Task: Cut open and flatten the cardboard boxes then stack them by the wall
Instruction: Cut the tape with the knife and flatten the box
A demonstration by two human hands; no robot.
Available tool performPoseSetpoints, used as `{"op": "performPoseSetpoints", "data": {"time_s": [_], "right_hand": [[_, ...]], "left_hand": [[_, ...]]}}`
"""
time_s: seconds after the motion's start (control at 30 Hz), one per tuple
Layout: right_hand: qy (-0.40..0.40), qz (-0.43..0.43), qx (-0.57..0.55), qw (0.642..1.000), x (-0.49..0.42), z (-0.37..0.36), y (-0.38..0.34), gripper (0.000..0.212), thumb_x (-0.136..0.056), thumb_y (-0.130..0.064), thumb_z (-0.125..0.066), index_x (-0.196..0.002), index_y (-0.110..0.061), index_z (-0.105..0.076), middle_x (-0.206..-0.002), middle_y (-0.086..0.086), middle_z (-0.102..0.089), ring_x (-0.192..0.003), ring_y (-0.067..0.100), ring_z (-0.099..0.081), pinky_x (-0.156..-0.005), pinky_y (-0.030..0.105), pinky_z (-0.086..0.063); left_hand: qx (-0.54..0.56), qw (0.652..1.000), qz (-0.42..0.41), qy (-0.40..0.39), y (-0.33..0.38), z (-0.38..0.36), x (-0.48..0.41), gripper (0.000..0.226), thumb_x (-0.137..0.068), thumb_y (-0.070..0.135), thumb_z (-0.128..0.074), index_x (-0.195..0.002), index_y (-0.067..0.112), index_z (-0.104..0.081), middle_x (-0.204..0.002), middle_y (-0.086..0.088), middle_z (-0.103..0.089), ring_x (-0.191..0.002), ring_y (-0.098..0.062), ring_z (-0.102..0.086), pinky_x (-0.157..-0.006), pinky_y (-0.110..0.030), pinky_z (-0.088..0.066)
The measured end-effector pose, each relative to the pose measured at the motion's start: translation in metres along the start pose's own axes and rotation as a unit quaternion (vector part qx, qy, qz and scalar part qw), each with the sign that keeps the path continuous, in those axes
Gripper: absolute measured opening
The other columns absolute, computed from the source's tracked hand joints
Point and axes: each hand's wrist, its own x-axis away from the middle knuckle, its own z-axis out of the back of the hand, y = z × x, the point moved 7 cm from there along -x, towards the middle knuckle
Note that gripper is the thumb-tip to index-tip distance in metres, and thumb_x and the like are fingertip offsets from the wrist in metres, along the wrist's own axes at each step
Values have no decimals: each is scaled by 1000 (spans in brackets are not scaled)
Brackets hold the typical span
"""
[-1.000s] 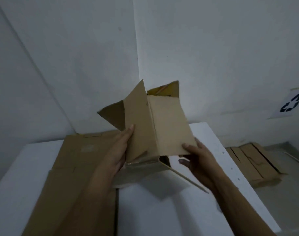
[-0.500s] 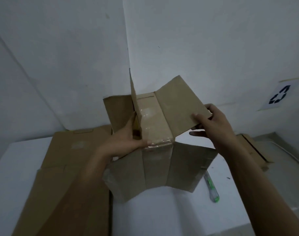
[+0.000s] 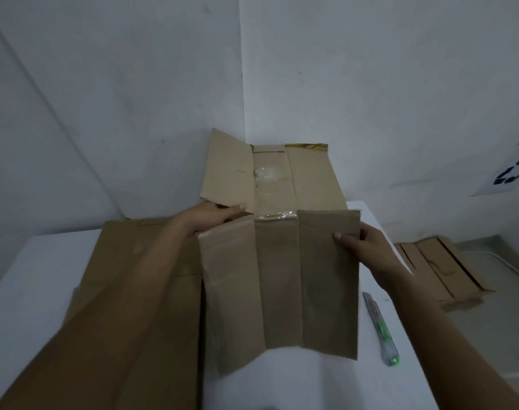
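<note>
- Step in hand: flattening. The cardboard box (image 3: 279,261) is already cut open and spread into one sheet of panels and flaps. It is held up over the white table (image 3: 311,386), with the far half tipped toward the corner of the walls at 12 o'clock.
- Left hand (image 3: 211,217): at 9 o'clock of the sheet, clamped on its left edge where the two halves meet. The thumb lies on top; the fingers underneath are hidden.
- Right hand (image 3: 361,242): at 3 o'clock of the sheet, pinching the right panel's edge. The thumb is on the face and the fingers are curled behind.
- The sheet is not fully flat. Creases stand between the near panels, and clear tape shines across the middle fold.
- Utility knife (image 3: 381,329): on the table at 4 o'clock of the sheet, untouched, well clear of both hands.
- More flattened cardboard (image 3: 128,291) lies on the table at 8 o'clock, partly under the left forearm.
- A floor stack (image 3: 441,267) of flattened boxes sits by the wall at 3 o'clock, below a recycling sign (image 3: 515,173).
- Judgement on the next move: press the creases out, keep both grips firm so the panels don't spring back, then carry the sheet right to the floor stack. No further cutting looks needed.
</note>
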Motion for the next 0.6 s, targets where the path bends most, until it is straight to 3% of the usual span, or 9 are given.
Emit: {"op": "performPoseSetpoints", "data": {"time_s": [0.1, 0.17, 0.2, 0.27, 0.33, 0.4, 0.47, 0.5, 0.6], "right_hand": [[63, -2, 41, 997, -14, 3, 17, 36, -95, -22, -67, -130, -11, -62, -116, 4, -67, -104, 25, -65, -95, 44, -54], [82, -9, 59, 995, -22, 0, 33, 34, -96, -21, -65, -128, -9, -62, -112, 5, -66, -97, 22, -63, -87, 37, -53], [84, -18, 76, 993, -27, -3, 43, 33, -96, -20, -65, -126, -9, -62, -110, 5, -65, -94, 20, -61, -84, 34, -51], [76, -55, 115, 989, -35, -12, 71, 34, -96, -19, -64, -127, -8, -60, -112, 7, -65, -93, 20, -59, -83, 33, -48], [65, -106, 145, 982, -37, -20, 103, 40, -95, -19, -63, -133, -9, -56, -121, 11, -66, -99, 25, -61, -89, 38, -51], [50, -173, 164, 970, -31, -26, 138, 52, -93, -20, -63, -142, -10, -48, -129, 16, -62, -111, 33, -61, -96, 43, -51], [36, -238, 165, 956, -15, -32, 171, 64, -93, -22, -64, -149, -8, -38, -140, 20, -53, -124, 37, -54, -101, 44, -47], [32, -258, 174, 950, -7, -34, 185, 68, -93, -24, -64, -151, -7, -34, -145, 21, -47, -128, 38, -49, -104, 46, -45], [30, -262, 232, 936, 12, -36, 205, 72, -92, -31, -65, -153, -10, -32, -151, 17, -38, -134, 40, -43, -110, 52, -39]], "left_hand": [[69, 995, 54, -56, -25, 10, -13, 85, -73, 83, -53, -125, 17, -64, -115, -6, -72, -98, -23, -71, -79, -34, -58], [93, 992, 75, -37, -49, 8, -25, 90, -67, 84, -63, -128, 18, -61, -122, -12, -69, -106, -29, -70, -83, -39, -60], [93, 992, 77, -27, -62, 0, -30, 83, -70, 76, -69, -127, 16, -61, -125, -15, -67, -110, -32, -68, -85, -40, -59], [105, 992, 70, 8, -85, -28, -38, 64, -77, 51, -80, -123, 11, -62, -125, -19, -66, -103, -29, -68, -73, -33, -57], [138, 986, 80, 48, -114, -59, -43, 60, -83, 25, -79, -133, 4, -53, -132, -22, -60, -96, -22, -60, -63, -23, -52], [120, 982, 115, 88, -145, -87, -37, 73, -90, 12, -72, -150, 2, -32, -149, -19, -45, -116, -22, -53, -86, -26, -52], [52, 979, 172, 98, -173, -111, -24, 88, -89, 17, -71, -157, 4, -16, -157, -12, -31, -139, -27, -39, -109, -33, -38], [29, 976, 195, 97, -186, -123, -19, 92, -86, 22, -72, -157, 4, -15, -156, -11, -31, -142, -29, -35, -111, -34, -36], [2, 972, 218, 91, -207, -151, -7, 99, -68, 42, -65, -151, 3, -28, -146, -16, -46, -128, -33, -50, -103, -42, -48]]}}
